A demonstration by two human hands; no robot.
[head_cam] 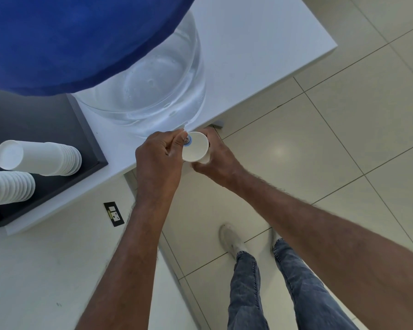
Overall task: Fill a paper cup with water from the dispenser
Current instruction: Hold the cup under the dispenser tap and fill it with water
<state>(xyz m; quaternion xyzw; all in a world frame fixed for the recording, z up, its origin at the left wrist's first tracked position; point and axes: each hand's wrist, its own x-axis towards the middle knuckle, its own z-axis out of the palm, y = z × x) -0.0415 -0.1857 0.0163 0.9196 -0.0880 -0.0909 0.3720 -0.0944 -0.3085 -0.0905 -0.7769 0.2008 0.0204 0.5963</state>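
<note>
A clear water dispenser jar (pixel 153 91) with a blue top (pixel 69 39) stands on a white counter (pixel 248 44). Its small tap (pixel 187 140) sticks out over the counter's front edge. My left hand (pixel 157 158) is closed on the tap. My right hand (pixel 215 158) grips a white paper cup (pixel 197 147) from the far side and holds it right under the tap, its open mouth facing up. I cannot tell whether water is flowing or how much is in the cup.
Two stacks of white paper cups (pixel 41 158) (pixel 7 189) lie on their sides on a dark tray (pixel 45 120) at the left of the counter. A wall socket (pixel 113 214) sits below. Tiled floor (pixel 343 139) and my legs in jeans (pixel 272 282) are beneath.
</note>
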